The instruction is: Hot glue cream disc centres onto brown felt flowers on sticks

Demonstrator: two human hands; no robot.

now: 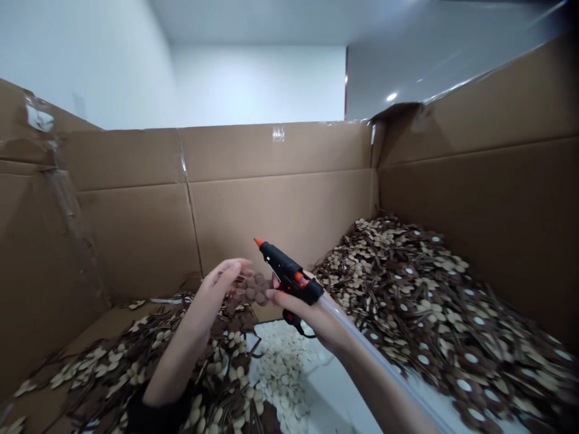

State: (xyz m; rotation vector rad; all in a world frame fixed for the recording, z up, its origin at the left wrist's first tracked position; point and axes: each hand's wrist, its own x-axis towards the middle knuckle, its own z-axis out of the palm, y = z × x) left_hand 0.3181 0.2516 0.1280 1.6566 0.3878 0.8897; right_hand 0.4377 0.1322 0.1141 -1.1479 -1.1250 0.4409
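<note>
A black glue gun [287, 271] with an orange nozzle and a long clear glue stick rests in my right hand [301, 307], its tip pointing up and left. The thumb and fingers of that same hand also pinch a brown felt flower [257, 289]. Just left of the flower is my left hand [226, 277], its fingers bent toward the flower's brown strands; whether it grips them is too small to tell. Below both hands, many small cream pieces [280, 361] lie on a white surface [335, 386].
Brown and cream felt flowers are heaped at the right [420, 295], some with white discs. Another pile [136, 367] spreads at the lower left. Tall cardboard walls [280, 150] stand at the back and both sides.
</note>
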